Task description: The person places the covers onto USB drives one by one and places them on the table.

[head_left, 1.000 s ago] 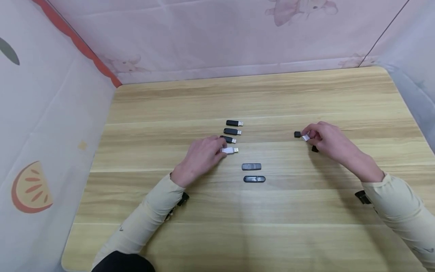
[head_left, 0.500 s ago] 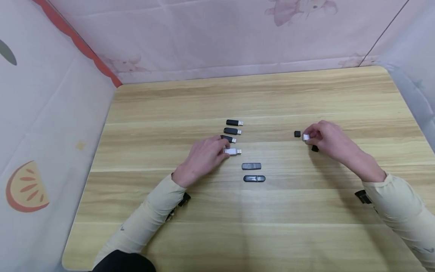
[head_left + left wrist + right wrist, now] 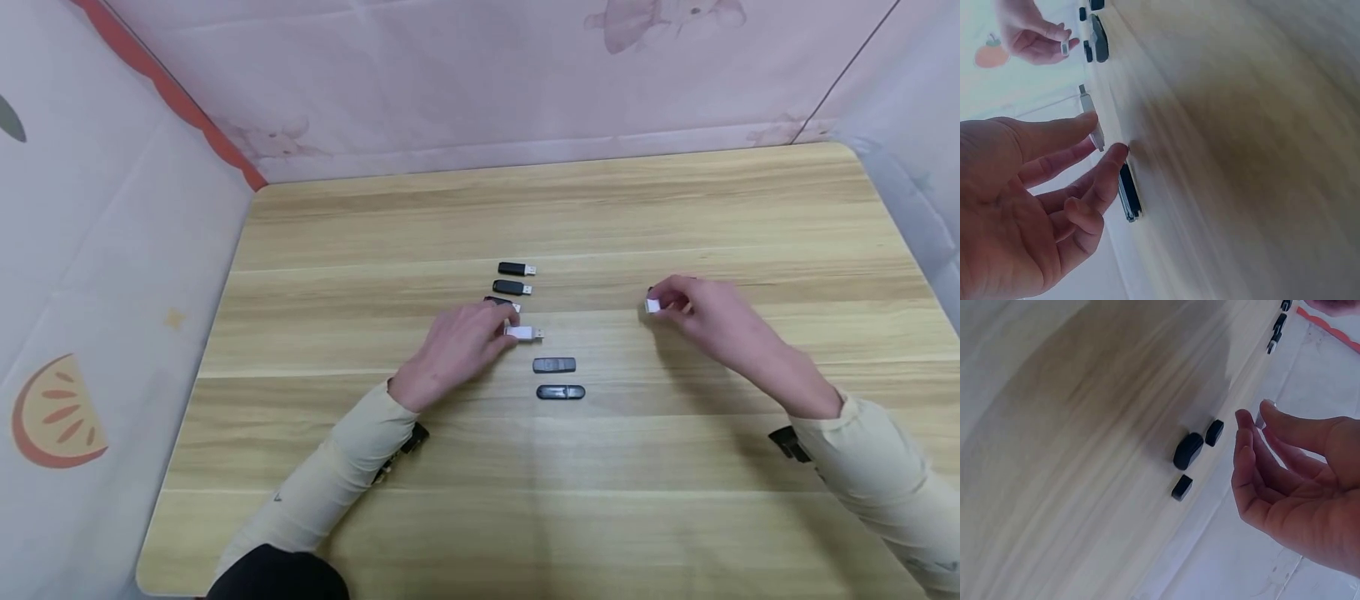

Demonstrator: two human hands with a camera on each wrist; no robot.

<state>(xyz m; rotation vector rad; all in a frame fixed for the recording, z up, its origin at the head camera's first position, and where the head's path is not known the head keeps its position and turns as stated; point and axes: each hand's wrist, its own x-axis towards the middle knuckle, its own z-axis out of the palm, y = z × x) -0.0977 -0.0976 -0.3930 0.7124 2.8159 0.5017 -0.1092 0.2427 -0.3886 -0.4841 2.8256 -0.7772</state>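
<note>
In the head view my left hand (image 3: 461,350) pinches a white USB stick (image 3: 521,333), its metal plug pointing right. My right hand (image 3: 716,317) holds a small white cap (image 3: 652,306) between thumb and fingers, its opening facing left. The left wrist view shows the same white stick (image 3: 1095,134) partly behind my thumb, raised off the table. Three uncapped black USB sticks lie beyond my left hand: one at the back (image 3: 513,268), a second (image 3: 512,287), and a third (image 3: 498,301) partly hidden by my fingers.
Nearer me on the wooden table (image 3: 637,517) lie a grey USB stick (image 3: 554,365) and a dark one (image 3: 560,392). Three small black caps, including a larger rounded cap (image 3: 1188,451), lie by my right hand. Fabric curtains (image 3: 465,92) border the table.
My left hand has shifted slightly right with the white USB stick. My right hand has drawn left with the white cap, and now hides most of the black caps in the head view.
</note>
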